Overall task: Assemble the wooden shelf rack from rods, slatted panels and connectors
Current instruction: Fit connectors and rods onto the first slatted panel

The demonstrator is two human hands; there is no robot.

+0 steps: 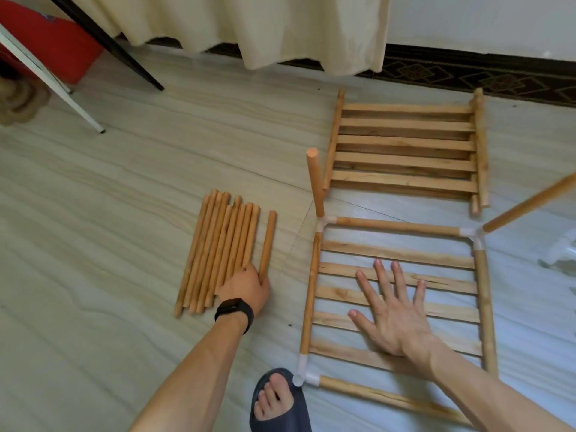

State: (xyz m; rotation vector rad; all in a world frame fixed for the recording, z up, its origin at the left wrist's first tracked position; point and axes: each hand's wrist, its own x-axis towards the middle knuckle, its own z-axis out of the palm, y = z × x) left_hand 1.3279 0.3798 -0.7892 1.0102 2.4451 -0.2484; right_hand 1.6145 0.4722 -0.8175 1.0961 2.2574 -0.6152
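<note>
A black watch (234, 310) with a dark rectangular face and a broad strap is worn on the wrist behind the left hand (246, 288). A foot (271, 400) wears a dark navy rubber slide sandal (291, 420), open at the front with the toes showing.

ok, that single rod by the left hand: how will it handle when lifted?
Likely stiff: the single rod is straight, solid-looking wood. Probably light, since the left hand grips only its near end. Being round on a smooth floor, it may roll if nudged.
</note>
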